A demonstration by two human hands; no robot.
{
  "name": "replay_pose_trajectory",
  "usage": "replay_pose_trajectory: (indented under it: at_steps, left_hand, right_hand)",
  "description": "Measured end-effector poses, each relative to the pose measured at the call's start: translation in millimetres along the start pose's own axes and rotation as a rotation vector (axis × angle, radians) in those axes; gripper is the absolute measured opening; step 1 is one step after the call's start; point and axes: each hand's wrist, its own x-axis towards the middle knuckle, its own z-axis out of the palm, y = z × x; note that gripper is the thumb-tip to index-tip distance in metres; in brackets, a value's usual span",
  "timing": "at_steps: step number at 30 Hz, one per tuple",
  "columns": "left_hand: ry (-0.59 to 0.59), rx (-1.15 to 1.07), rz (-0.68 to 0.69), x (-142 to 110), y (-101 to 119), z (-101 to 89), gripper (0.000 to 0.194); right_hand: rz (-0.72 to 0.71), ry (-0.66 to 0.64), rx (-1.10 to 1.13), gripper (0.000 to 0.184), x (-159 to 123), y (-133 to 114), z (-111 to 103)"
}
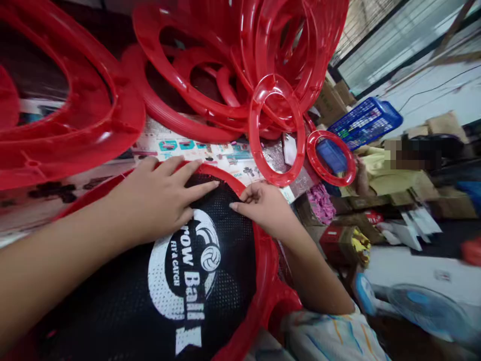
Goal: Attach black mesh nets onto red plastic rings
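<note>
A black mesh sheet (233, 271) with white "Throw Ball" style lettering and a ball emblem is stretched inside a round red plastic hoop (265, 271) in front of me. My left hand (161, 195) lies over the hoop's far edge, fingers spread, the index finger reaching onto the mesh. Just right of it, my right hand (268, 208) has its fingers curled at the hoop's rim, with the thumb over the mesh edge. What lies under the curled fingers is partly hidden.
Large red rings (218, 115) are piled behind, and more red rings (124, 120) lie at left. Printed sheets (165, 138) cover the table. At right are a small red ring (351, 170), a blue basket (364, 120), cartons, a fan (417, 301) and a person in yellow (391, 175).
</note>
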Motion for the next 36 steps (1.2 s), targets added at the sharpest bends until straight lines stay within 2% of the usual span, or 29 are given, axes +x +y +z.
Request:
replay_pose_trajectory:
  at_steps: [2, 4, 10, 21, 31, 36]
  left_hand:
    - [-0.008, -0.006, -0.009, 1, 0, 0.4, 0.056]
    - [-0.013, -0.02, -0.018, 1, -1, 0.6, 0.055]
    - [0.001, -0.068, -0.023, 0, -1, 0.7, 0.055]
    - [0.005, -0.037, 0.0, 0, -3, 2.6, 0.056]
    - [0.0, -0.035, -0.038, -2, 1, 1.3, 0.055]
    - [0.011, -0.085, -0.046, -1, 0, 3.0, 0.055]
  right_hand:
    - [0.003, -0.069, 0.071, 0.015, 2, 1, -5]
    - [0.006, -0.085, 0.087, 0.015, 4, 3, -8]
    - [0.011, 0.054, -0.096, 0.017, 15, 9, -8]
    - [0.005, 0.074, -0.144, 0.017, 25, 15, -4]
    - [0.01, 0.094, -0.399, 0.017, 14, -3, 1]
    - [-0.011, 0.095, -0.411, 0.015, 13, -4, 1]
